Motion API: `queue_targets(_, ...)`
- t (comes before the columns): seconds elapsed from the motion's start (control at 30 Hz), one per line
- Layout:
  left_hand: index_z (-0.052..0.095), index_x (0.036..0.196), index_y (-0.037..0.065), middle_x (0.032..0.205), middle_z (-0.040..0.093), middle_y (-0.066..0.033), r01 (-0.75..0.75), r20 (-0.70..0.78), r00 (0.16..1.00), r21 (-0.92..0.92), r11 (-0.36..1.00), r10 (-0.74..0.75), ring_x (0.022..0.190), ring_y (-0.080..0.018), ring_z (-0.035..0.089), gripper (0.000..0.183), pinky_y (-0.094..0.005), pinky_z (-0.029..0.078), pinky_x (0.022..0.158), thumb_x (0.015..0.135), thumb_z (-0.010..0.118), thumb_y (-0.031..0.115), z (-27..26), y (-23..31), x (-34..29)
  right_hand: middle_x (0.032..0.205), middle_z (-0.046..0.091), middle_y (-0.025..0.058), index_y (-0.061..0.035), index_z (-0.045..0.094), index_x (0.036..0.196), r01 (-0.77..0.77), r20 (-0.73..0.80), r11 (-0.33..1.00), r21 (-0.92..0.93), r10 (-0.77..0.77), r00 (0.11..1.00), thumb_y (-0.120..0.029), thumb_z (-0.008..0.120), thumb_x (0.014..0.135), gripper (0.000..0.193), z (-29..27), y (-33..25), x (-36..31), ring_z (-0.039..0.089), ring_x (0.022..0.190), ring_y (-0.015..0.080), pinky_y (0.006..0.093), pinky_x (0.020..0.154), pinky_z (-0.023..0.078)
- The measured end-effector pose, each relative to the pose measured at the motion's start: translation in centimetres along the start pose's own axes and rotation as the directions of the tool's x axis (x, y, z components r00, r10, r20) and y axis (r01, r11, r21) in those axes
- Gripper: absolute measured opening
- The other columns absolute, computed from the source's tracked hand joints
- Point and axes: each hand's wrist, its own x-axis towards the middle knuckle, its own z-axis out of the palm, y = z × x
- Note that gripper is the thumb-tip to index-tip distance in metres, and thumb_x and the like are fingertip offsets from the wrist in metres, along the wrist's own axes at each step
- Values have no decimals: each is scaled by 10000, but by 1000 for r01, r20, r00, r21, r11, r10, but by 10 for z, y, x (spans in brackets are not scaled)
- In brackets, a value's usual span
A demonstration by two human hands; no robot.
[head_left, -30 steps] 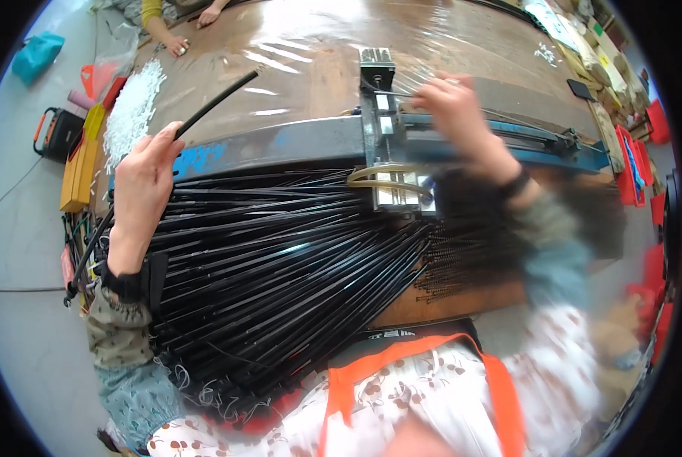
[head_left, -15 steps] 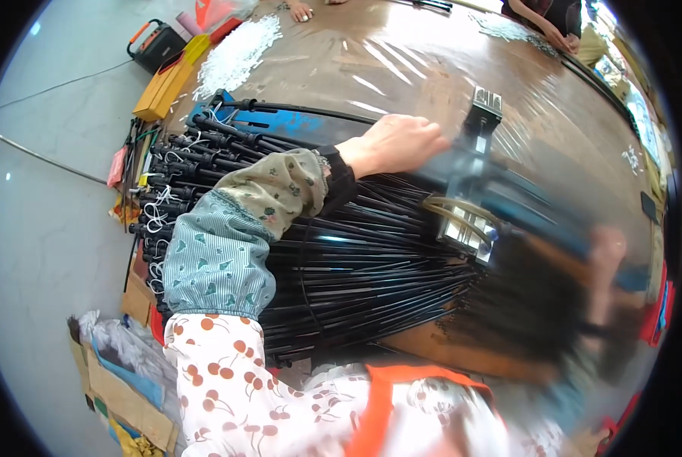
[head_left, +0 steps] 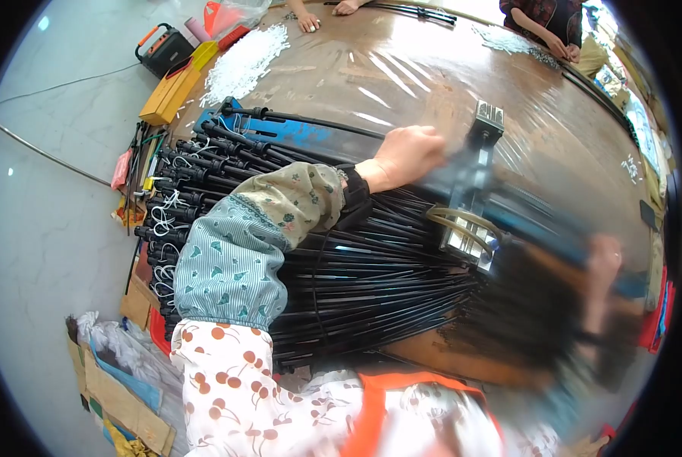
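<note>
A large bundle of slim black rods (head_left: 371, 286) lies across the table's near side, with thick black ends and white cord loops (head_left: 166, 213) at the left. Over the rods' far side, my left hand (head_left: 409, 156) is closed; whatever its fingers hold is hidden. Just right of it stands a metal bench device (head_left: 467, 236) with a grey block on top and a tan band around its lower part. My right hand (head_left: 604, 263) is at the right, smeared by motion, so its fingers cannot be read. Between it and the device is a dark blur over the rod tips.
A blue sheet (head_left: 295, 135) lies beneath the rods on the brown table (head_left: 341, 84). White small pieces (head_left: 246, 65) are heaped at the far left, near a yellow box (head_left: 169, 95). Other people's hands (head_left: 307, 21) are at the far edge. Cardboard (head_left: 128, 396) lies lower left.
The whole view has shifted slightly, so things sit a little farther right and lower. My left hand stays closed beside the device; my right hand stays blurred at the right.
</note>
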Motion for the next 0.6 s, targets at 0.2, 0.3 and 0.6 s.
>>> queue_targets(0.2, 620, 961, 72, 870, 697, -150, -144, 276, 953, 48, 988, 125, 819, -384, 680, 171, -472, 538, 709, 929, 639, 239, 3, -5, 17, 1226, 710, 84, -47, 684, 1237, 259, -125, 966, -21, -260, 958, -74, 658, 922, 317, -37, -114, -2, 562, 1275, 300, 410, 1083, 363)
queue_targets(0.3, 600, 989, 85, 813, 688, -209, -58, 272, 962, 106, 993, 27, 798, -424, 680, 108, -524, 530, 683, 967, 567, 186, 2, 3, 16, 1095, 738, 60, -77, 709, 1171, 220, -103, 967, 131, -207, 973, -105, 698, 897, 276, -54, -160, -18, 610, 1177, 270, 391, 1012, 380)
queue_targets(0.6, 586, 971, 92, 819, 669, -217, -38, 294, 956, 169, 985, -14, 833, -452, 649, 152, -539, 498, 691, 986, 561, 242, 5, 9, 20, 913, 704, 39, -63, 701, 1134, 200, -101, 904, 378, -175, 979, -123, 749, 830, 314, -27, -188, -32, 627, 956, 245, 384, 818, 390)
